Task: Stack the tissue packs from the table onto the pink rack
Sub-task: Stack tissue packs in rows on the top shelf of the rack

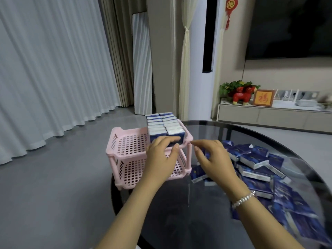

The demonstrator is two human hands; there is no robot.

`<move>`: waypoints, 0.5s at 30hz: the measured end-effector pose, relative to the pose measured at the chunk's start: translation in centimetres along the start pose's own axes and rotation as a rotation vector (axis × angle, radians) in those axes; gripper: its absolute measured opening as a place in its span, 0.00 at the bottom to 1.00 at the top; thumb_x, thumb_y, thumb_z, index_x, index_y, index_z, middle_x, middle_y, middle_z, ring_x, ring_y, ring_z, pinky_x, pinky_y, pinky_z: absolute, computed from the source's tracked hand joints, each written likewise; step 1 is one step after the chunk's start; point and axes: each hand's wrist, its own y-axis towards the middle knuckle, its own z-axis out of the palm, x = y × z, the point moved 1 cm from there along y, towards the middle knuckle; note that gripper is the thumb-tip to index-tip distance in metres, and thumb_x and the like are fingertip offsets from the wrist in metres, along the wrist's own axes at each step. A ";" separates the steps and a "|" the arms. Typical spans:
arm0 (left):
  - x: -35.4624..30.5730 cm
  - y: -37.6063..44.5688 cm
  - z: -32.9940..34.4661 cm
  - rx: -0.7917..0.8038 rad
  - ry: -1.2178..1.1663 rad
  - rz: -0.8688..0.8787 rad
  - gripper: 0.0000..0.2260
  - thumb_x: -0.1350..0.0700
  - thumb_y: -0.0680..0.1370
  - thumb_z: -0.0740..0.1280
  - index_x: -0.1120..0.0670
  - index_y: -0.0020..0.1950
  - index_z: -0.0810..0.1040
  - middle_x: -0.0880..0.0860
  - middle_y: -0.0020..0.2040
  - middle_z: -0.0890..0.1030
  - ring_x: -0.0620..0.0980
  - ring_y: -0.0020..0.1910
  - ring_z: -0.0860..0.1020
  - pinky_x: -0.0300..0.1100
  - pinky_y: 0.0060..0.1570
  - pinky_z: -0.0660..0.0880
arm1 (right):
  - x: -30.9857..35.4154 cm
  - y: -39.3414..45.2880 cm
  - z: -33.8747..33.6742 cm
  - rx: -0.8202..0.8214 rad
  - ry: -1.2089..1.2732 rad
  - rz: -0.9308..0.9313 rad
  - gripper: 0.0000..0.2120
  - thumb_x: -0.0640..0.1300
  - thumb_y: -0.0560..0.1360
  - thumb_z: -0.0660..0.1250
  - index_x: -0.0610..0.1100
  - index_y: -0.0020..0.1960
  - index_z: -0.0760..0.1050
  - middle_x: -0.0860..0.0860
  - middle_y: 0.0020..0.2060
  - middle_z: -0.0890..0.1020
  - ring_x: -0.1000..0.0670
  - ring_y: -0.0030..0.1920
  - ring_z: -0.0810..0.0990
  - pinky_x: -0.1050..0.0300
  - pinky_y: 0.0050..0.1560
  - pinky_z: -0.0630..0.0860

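Observation:
A pink two-tier rack stands at the left edge of a round dark glass table. Its top tier holds two rows of blue-and-white tissue packs standing on edge along the right side. My left hand grips the front pack of that row, fingers over its top and thumb beneath. My right hand hovers just right of the rack's front corner post, fingers loosely curled and holding nothing. A heap of loose tissue packs lies on the table to the right.
The rack's lower tier and the left half of the top tier hold nothing. Grey floor and white curtains lie to the left. A low cabinet with ornaments stands at the back right under a dark screen.

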 end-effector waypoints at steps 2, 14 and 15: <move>-1.1 -1.4 1.5 0.032 -0.062 -0.031 0.09 0.59 0.78 0.65 0.51 0.55 0.81 0.46 0.54 0.79 0.37 0.51 0.75 0.26 0.55 0.68 | -1.0 -2.5 -0.9 -0.021 -0.010 0.057 0.10 0.44 0.76 0.63 0.48 0.55 0.80 0.55 0.48 0.82 0.53 0.51 0.73 0.61 0.49 0.68; -4.9 -9.6 13.4 0.370 -0.168 -0.206 0.08 0.55 0.79 0.65 0.51 0.57 0.80 0.45 0.52 0.74 0.36 0.48 0.75 0.28 0.53 0.69 | -8.7 -15.2 -6.3 -0.296 -0.468 0.363 0.09 0.44 0.68 0.67 0.47 0.48 0.81 0.50 0.47 0.83 0.40 0.48 0.75 0.49 0.47 0.67; -5.0 -10.0 14.2 0.383 -0.157 -0.235 0.10 0.53 0.79 0.65 0.51 0.58 0.79 0.45 0.53 0.72 0.40 0.50 0.74 0.32 0.54 0.69 | -9.3 -15.9 -6.7 -0.306 -0.483 0.402 0.13 0.48 0.69 0.64 0.47 0.49 0.81 0.50 0.49 0.83 0.39 0.49 0.76 0.47 0.49 0.68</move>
